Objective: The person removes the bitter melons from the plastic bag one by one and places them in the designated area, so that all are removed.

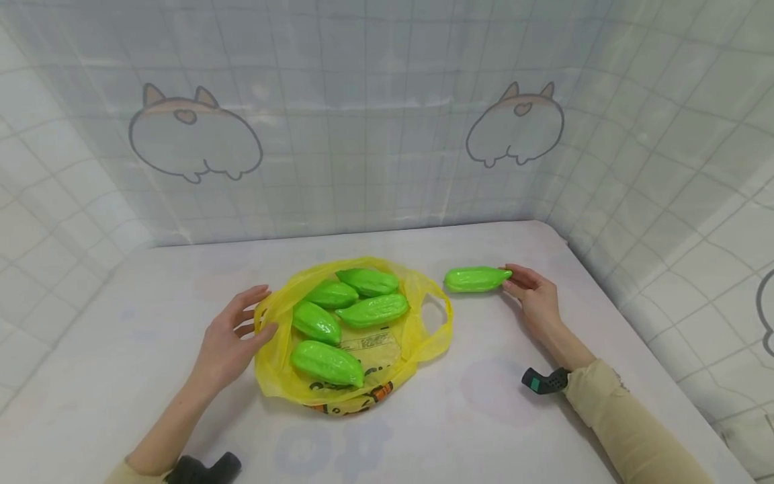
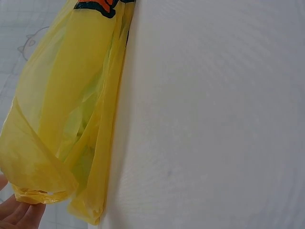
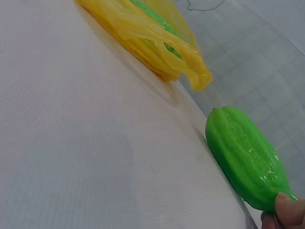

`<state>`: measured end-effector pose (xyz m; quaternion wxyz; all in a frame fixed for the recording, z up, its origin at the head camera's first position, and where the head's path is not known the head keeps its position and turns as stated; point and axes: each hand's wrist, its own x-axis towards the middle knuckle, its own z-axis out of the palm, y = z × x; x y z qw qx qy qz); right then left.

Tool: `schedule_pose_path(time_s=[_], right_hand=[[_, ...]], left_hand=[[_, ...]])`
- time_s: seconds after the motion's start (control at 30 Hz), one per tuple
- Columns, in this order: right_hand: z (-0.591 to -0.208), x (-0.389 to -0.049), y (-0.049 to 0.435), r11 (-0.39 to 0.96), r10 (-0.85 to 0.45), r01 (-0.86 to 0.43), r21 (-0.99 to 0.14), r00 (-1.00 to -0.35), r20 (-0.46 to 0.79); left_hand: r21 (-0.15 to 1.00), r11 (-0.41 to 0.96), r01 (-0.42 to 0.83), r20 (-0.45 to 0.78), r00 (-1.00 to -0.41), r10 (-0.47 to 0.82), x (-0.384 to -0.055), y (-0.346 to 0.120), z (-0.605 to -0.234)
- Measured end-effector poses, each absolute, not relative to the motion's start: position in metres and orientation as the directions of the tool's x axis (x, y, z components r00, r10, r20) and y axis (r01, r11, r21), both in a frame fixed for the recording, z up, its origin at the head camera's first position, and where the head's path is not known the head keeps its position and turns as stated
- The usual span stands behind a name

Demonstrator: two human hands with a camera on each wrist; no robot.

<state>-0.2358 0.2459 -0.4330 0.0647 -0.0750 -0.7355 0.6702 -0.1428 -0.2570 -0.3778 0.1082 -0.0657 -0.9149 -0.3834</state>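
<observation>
While our half-curled left hand (image 1: 232,339) holds the yellow plastic bag (image 1: 272,376) by its left rim, our right hand (image 1: 537,299) pinches the ridged green gourd (image 1: 474,279) by its tip, right of the bag, long axis pointing left.

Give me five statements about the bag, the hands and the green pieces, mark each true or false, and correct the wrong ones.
1. The left hand holds the edge of the yellow bag. True.
2. The bag is tied closed, hiding its contents. False: it is open, and five green pieces show inside.
3. The right hand pinches a loose green piece by its narrow tip. True.
4. The loose green piece is to the left of the bag in the head view. False: it is to the right, outside the bag.
5. The bag rests on a pale table. True.
</observation>
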Motion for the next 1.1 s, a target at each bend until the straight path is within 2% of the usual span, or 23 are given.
schedule_pose_path(time_s=[0.23, 0.77, 1.1], right_hand=[[-0.4342, -0.2341, 0.2446, 0.194, 0.165, 0.019, -0.981, -0.986, 0.013], [-0.4368, -0.2379, 0.2436, 0.175, 0.142, -0.004, -0.985, -0.989, 0.029], [-0.4376, -0.2369, 0.2441, 0.181, 0.177, -0.012, -0.983, -0.983, 0.044]], left_hand=[[0.684, 0.698, 0.211, 0.256, -0.966, 0.041, -0.1427, -0.2572, -0.3792], [0.684, 0.695, 0.223, 0.272, -0.962, 0.042, -0.1427, -0.2587, -0.382], [0.686, 0.694, 0.219, 0.263, -0.964, 0.045, -0.1429, -0.2572, -0.3813]])
